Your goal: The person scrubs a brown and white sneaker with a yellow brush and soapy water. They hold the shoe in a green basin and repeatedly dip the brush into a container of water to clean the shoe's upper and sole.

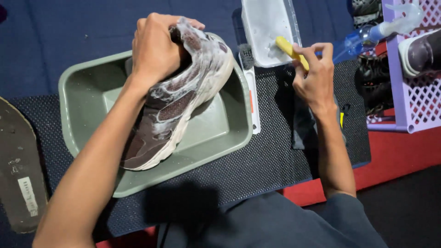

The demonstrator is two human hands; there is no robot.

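Left hand (154,48) grips the soapy shoe (177,98), fingers buried inside; right hand (314,73) pinches a yellow brush (287,48), bristles hidden in the tub (266,27).

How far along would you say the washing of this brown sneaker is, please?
The brown mesh sneaker is already lathered over the grey-green plastic basin. In hand: left hand grips it, while right hand dips a yellow-handled brush into the white tray. Foam still unrinsed.
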